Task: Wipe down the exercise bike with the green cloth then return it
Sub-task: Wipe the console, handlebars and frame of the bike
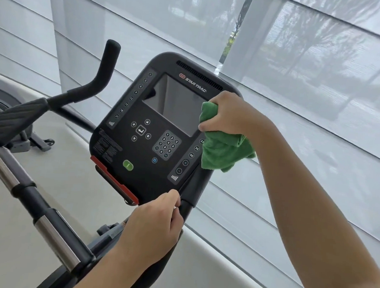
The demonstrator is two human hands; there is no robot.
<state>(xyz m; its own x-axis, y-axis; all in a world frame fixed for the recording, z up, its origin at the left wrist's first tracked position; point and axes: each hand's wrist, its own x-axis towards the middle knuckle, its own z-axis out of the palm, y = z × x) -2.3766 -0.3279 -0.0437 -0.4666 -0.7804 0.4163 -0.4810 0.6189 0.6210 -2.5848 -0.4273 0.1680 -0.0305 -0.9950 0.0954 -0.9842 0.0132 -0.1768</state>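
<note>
My right hand [227, 115] squeezes the green cloth [224, 149] beside the screen [175, 104], which lies left of it, while my left hand [152, 229] grips the post [185, 209].

Pale translucent roller blinds [297, 61] cover the windows, blurred greenery [229, 44] shows through the narrow gap between two of them, and another grey machine [3, 101] stands on the light floor [60, 160].

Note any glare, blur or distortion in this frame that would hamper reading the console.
Head view: daylight through the blinds reflects as a pale patch on the screen; the keypad digits stay legible; straight blind lines bow from the wide-angle lens; the cloth and both hands are sharp.
</note>
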